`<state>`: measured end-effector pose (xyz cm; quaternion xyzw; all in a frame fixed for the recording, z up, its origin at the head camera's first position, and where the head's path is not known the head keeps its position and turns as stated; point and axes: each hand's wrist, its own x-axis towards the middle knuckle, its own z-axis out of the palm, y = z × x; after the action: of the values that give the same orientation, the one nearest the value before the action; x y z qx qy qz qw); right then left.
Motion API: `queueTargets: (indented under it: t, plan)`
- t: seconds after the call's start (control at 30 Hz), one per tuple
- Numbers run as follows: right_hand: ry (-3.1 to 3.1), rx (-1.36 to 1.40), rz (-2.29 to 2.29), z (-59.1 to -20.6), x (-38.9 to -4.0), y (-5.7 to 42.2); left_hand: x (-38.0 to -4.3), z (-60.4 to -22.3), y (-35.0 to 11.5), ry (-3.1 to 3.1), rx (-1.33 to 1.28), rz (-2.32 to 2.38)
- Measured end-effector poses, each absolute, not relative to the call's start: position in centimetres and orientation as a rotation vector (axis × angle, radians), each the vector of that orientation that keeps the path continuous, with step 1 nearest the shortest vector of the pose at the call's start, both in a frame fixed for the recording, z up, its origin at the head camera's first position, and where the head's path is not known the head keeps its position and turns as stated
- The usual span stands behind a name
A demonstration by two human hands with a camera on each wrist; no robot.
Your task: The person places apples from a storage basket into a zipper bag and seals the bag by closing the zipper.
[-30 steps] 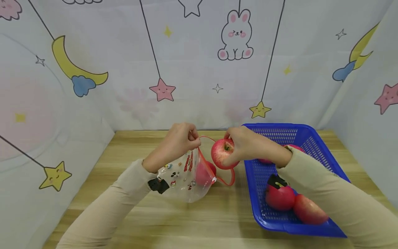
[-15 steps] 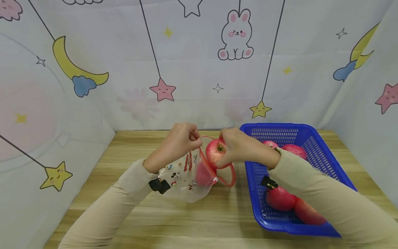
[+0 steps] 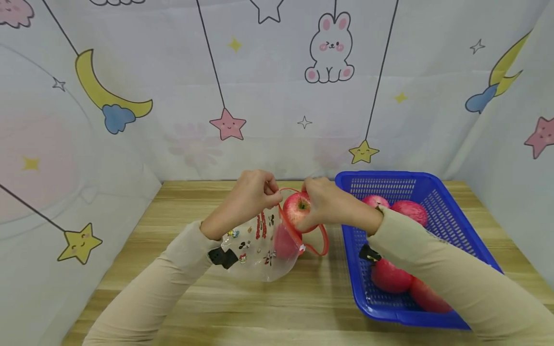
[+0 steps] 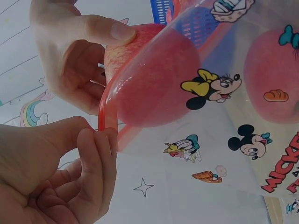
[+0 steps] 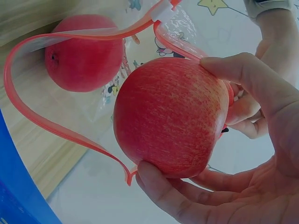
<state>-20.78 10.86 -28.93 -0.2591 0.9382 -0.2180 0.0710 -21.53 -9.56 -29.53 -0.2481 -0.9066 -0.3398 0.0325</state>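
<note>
A clear zip bag (image 3: pixel 255 257) with cartoon prints and a red zip edge lies on its side, its mouth facing right. My left hand (image 3: pixel 252 194) pinches the upper rim of that mouth between thumb and fingers. In my right hand (image 3: pixel 331 202), thumb and fingertips grip a red apple (image 3: pixel 297 207) at the mouth. The left wrist view has part of this held apple (image 4: pixel 154 77) behind the clear film. Another apple (image 5: pixel 84 53) rests inside the bag, near the tabletop. A white slider (image 5: pixel 162 11) sits on the red zip.
A blue plastic basket (image 3: pixel 359 300) stands at the right with several apples (image 3: pixel 391 276) in it, under the right forearm. The wooden table (image 3: pixel 259 312) meets a printed cloth wall (image 3: pixel 268 154) at its back edge.
My right hand has carried the apple left, from beside the bag's mouth into the opening. My left hand keeps its pinch on the rim and has barely moved.
</note>
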Motion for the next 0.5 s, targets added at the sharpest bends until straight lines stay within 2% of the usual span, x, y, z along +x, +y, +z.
queueTargets:
  t: [0.5]
  plan:
    - [2.851,-0.802,-0.707,-29.41,-20.67,10.7,-21.52,-29.6,-9.82,-2.784,-0.763,-1.047]
